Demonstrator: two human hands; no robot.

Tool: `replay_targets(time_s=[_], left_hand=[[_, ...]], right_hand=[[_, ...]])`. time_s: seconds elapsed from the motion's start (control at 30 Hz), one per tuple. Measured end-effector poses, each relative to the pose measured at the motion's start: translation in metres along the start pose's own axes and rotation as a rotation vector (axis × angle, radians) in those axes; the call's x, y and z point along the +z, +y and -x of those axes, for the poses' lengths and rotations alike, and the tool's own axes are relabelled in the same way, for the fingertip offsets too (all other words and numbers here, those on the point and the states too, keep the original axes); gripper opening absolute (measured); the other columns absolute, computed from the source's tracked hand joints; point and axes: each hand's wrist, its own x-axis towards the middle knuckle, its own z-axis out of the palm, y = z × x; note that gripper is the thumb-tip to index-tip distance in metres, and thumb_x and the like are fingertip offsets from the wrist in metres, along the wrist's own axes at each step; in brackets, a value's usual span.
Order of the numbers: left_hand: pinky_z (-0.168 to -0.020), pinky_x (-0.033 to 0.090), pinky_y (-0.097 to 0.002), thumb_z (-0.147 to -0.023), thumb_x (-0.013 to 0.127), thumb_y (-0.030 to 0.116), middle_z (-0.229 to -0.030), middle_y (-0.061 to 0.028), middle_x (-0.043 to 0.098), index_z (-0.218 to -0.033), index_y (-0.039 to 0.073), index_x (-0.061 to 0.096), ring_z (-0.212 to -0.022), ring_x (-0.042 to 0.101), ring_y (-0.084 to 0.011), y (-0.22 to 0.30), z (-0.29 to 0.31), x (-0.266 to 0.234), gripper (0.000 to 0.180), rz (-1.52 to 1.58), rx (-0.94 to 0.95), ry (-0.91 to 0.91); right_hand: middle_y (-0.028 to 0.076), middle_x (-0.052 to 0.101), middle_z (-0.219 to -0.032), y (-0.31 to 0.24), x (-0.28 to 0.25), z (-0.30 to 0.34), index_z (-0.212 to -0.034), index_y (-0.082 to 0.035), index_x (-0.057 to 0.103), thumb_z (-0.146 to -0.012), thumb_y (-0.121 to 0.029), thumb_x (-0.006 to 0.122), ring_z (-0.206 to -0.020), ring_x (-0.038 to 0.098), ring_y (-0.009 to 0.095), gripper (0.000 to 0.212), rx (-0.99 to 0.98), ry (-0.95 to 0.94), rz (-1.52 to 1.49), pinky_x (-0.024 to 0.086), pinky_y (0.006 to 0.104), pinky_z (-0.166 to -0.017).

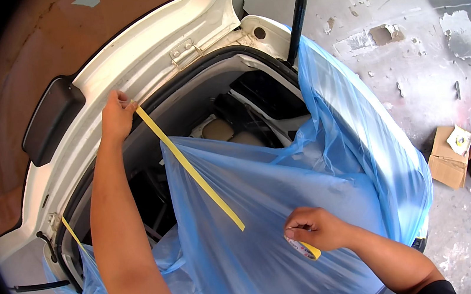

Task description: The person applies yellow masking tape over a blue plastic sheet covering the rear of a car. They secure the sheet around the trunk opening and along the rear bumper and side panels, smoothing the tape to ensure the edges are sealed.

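Blue plastic film (325, 194), one sheet, translucent: draped over the rear of a white car body (273, 34), down its right side and across the lower part of the open rear hatch, with further folds at lower left. Yellow tape strip (191, 170), one length: running slantwise along the film's upper left edge, its lower end lying over the film, apart from the roll; whether it is pressed down along its length cannot be told. Left hand (117, 120): thumb and fingers pinching the strip's upper end beside the hatch rim. Right hand (319, 230): fingers curled round a tape roll (310, 251), above the film. Second yellow strip (72, 231), shorter: at the left side of the hatch, apparently fastening film there. Condition, by judgement: partly complete; right side and lower area covered, left edge taped in at least one place; upper hatch and a gap beside the left forearm uncovered, dark interior parts showing; the held strip's upper end seemingly not yet fixed
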Motion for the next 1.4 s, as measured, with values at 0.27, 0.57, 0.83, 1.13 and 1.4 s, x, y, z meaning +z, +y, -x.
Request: replay_targets(time_s=[0.27,0.57,0.83,1.13,1.4], left_hand=[[-0.076,0.048,-0.0386,-0.088,0.061,0.016,-0.079,-0.0164,0.065,-0.093,-0.001,0.066,-0.078,0.063,-0.0306,-0.003,0.0,-0.003,0.019,-0.115,0.074,-0.111],[-0.084,0.042,-0.0367,-0.091,0.061,0.024,-0.095,-0.008,0.066,-0.092,0.005,0.07,-0.099,0.056,-0.0262,-0.006,0.027,-0.003,0.021,-0.242,0.372,0.009],[-0.081,0.037,-0.0381,-0.088,0.064,0.025,-0.091,-0.0012,0.066,-0.09,0.01,0.071,-0.099,0.055,-0.0228,-0.004,0.032,0.006,0.016,-0.433,0.497,0.162],[-0.089,0.036,-0.0391,-0.087,0.066,0.026,-0.098,-0.0029,0.066,-0.092,0.009,0.071,-0.107,0.052,-0.0237,-0.002,0.043,0.009,0.019,-0.383,0.439,0.218],[-0.094,0.034,-0.0436,-0.085,0.068,0.032,-0.106,-0.0008,0.065,-0.096,0.01,0.071,-0.114,0.049,-0.0268,-0.001,0.039,0.008,0.025,-0.453,0.376,0.173]], right_hand=[[0.009,0.064,-0.088,0.006,0.002,0.002,-0.089,0.0,0.067,-0.089,-0.009,0.064,-0.086,0.06,0.021,0.01,-0.002,0.005,0.006,0.048,0.0308,-0.076],[0.01,0.064,-0.09,0.015,0.003,0.002,-0.089,0.0,0.067,-0.089,-0.013,0.065,-0.088,0.061,0.023,0.013,0.046,-0.009,-0.003,0.049,0.0317,-0.077],[0.01,0.064,-0.09,0.03,0.01,0.002,-0.089,0.0,0.067,-0.089,-0.013,0.065,-0.086,0.061,0.022,0.013,0.089,-0.022,-0.046,0.049,0.031,-0.075],[0.01,0.064,-0.09,0.025,0.004,0.005,-0.09,-0.001,0.068,-0.089,-0.013,0.065,-0.085,0.062,0.021,0.013,0.097,-0.006,-0.048,0.049,0.0304,-0.075],[0.01,0.064,-0.089,0.028,0.008,0.01,-0.09,-0.001,0.068,-0.089,-0.012,0.065,-0.084,0.062,0.021,0.012,0.12,-0.003,-0.077,0.049,0.0299,-0.075]])
